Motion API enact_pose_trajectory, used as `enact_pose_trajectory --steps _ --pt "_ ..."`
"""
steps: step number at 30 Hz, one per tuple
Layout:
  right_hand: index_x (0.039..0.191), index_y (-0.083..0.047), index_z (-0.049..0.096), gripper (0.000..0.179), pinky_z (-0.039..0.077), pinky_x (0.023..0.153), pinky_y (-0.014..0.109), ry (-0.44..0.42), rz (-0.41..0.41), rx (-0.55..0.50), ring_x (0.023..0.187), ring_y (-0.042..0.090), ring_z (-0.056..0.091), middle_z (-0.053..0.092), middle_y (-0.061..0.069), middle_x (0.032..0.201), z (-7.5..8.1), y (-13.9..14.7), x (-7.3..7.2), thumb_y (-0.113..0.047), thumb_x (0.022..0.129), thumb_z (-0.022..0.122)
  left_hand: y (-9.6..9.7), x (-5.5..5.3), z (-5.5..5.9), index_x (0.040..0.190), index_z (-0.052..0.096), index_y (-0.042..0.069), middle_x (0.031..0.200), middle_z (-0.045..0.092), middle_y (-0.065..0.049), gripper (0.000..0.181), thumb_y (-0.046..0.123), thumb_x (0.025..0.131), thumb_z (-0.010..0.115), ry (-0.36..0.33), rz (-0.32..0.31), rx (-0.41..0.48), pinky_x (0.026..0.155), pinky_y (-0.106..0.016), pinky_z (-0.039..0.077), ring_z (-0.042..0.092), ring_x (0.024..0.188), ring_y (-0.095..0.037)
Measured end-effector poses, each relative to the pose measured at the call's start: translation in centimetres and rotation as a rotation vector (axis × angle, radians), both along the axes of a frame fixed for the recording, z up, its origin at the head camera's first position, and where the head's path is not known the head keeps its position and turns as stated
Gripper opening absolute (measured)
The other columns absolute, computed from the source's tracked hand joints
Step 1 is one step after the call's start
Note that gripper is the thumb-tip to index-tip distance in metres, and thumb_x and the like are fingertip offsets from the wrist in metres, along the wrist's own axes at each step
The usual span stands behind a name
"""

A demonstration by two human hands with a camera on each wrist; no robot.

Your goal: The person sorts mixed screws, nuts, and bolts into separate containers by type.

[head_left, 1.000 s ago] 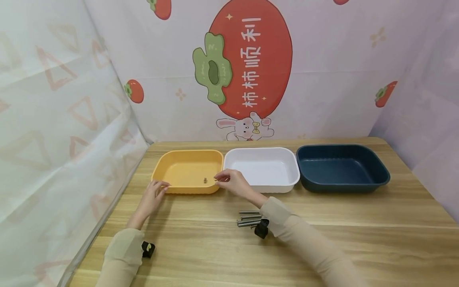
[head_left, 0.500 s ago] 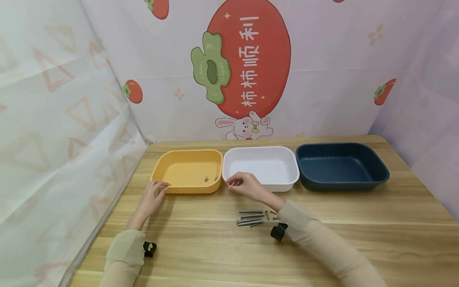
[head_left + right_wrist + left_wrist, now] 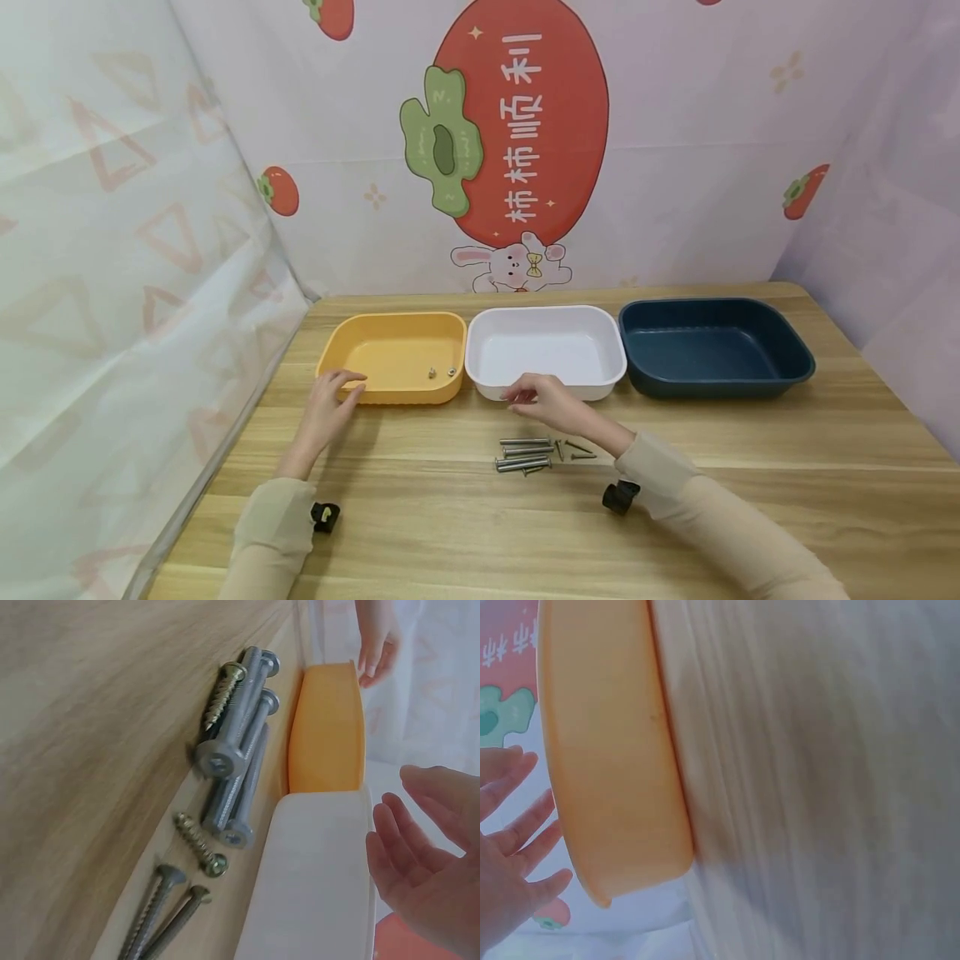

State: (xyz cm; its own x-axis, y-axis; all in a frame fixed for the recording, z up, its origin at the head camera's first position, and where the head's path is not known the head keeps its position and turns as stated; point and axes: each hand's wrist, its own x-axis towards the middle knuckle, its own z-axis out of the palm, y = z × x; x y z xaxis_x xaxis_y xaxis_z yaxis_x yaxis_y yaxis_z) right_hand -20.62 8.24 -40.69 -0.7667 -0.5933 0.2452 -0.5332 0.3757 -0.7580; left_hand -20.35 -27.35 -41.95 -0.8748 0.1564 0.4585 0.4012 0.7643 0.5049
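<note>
At the near left corner of the yellow bin (image 3: 405,397) is my left hand (image 3: 327,408), its fingers spread by the rim with nothing held. My right hand (image 3: 551,402) hovers in front of the white bin (image 3: 600,391), fingers loosely bent and apart, also holding nothing. Two small metal nuts (image 3: 452,372) lie in the right part of the yellow bin. Below my right hand, several long bolts (image 3: 524,452) form a pile on the table. Beside them lie several short screws (image 3: 197,841); in the right wrist view their threads show clearly.
A dark blue bin (image 3: 716,388) stands at the right end of the row, close against the white one. The bins sit toward the back of the wooden table (image 3: 450,517). A printed cloth (image 3: 675,208) hangs behind it.
My right hand has moved right, from over the yellow bin's right end to before the white bin, and a second nut now shows there. My left hand has shifted slightly, its fingers spreading.
</note>
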Motion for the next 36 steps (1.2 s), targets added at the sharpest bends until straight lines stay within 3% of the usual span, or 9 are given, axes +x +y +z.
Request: enact_pose_trajectory --steps 14,25,36 --pt "0.095 0.004 0.064 0.016 0.047 0.068 0.024 0.002 0.06 0.075 0.075 0.009 0.054 0.063 0.013 0.087 -0.7 2.4 0.7 0.0 0.08 0.06 3.8 -0.8 0.3 0.095 0.062 0.0 0.095 0.056 -0.017 0.015 0.002 0.08 0.062 0.062 -0.145 0.033 0.077 -0.048 0.039 0.05 0.092 -0.033" --pt "0.094 0.001 0.065 0.016 0.048 0.069 0.025 0.006 0.068 0.131 0.078 0.013 0.057 0.064 0.009 0.088 -1.7 3.6 1.0 0.0 0.079 0.061 7.4 -1.3 0.4 0.097 0.063 0.001 0.096 0.056 -0.012 0.015 0.007 0.084 0.059 -0.003 -0.226 0.021 0.081 -0.045 0.042 0.052 0.093 -0.029" --pt "0.092 0.001 0.066 0.014 0.048 0.067 0.023 -0.006 0.09 0.166 0.075 0.01 0.057 0.063 0.005 0.085 -2.5 4.0 0.5 0.0 0.078 0.062 10.6 -1.6 0.3 0.097 0.063 0.003 0.096 0.056 -0.009 0.015 0.005 0.082 0.061 -0.024 -0.307 0.002 0.082 -0.04 0.043 0.053 0.094 -0.025"
